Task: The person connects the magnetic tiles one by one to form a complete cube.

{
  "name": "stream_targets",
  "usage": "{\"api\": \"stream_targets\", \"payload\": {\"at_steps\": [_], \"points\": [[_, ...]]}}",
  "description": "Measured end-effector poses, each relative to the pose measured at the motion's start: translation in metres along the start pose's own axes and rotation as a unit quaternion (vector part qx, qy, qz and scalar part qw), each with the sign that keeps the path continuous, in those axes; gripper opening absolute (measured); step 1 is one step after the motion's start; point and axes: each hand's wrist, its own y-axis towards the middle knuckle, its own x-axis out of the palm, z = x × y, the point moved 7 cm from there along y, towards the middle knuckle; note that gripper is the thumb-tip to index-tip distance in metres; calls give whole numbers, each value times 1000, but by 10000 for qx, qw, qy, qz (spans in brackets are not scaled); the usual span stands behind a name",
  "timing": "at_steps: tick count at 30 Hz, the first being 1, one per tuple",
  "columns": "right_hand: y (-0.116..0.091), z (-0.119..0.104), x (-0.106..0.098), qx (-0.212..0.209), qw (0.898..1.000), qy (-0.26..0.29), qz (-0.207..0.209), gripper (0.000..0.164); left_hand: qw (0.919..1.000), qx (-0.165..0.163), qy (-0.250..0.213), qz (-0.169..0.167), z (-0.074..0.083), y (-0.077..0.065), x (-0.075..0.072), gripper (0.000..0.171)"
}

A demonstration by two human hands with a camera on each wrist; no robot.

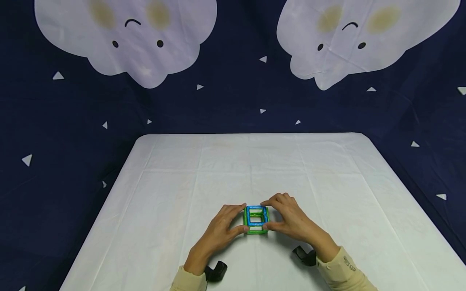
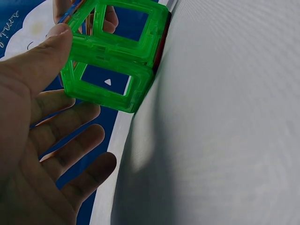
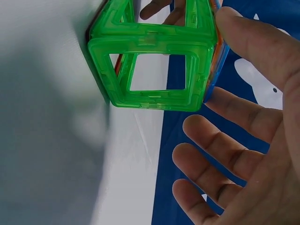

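Note:
A small cube of magnetic building tiles (image 1: pixel 256 232) stands on the white-covered table. Its sides are green see-through square frames (image 2: pixel 105 96), and a blue square tile (image 1: pixel 256 223) lies on top. My left hand (image 1: pixel 219 231) holds the cube's left side near the top between thumb and index finger, its other fingers spread loosely. From the right, my right hand (image 1: pixel 294 218) pinches the cube's upper edge, thumb at the near corner and index finger at the far one. In the right wrist view, the blue tile's edge (image 3: pixel 218 70) shows beside the right thumb and index finger.
White cloth with fold creases covers the table (image 1: pixel 251 161). Behind and around it hangs a dark blue cloth (image 1: pixel 233 109) with clouds and small white triangles. Black wrist-worn devices (image 1: pixel 216 271) sit below both hands.

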Motion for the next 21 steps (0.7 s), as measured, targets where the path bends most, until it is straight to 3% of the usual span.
{"api": "stream_targets", "payload": {"at_steps": [21], "points": [[-7, 11, 3, 184, 9996, 164, -115, 62, 9999, -84, 69, -6, 0, 1, 1, 65]]}}
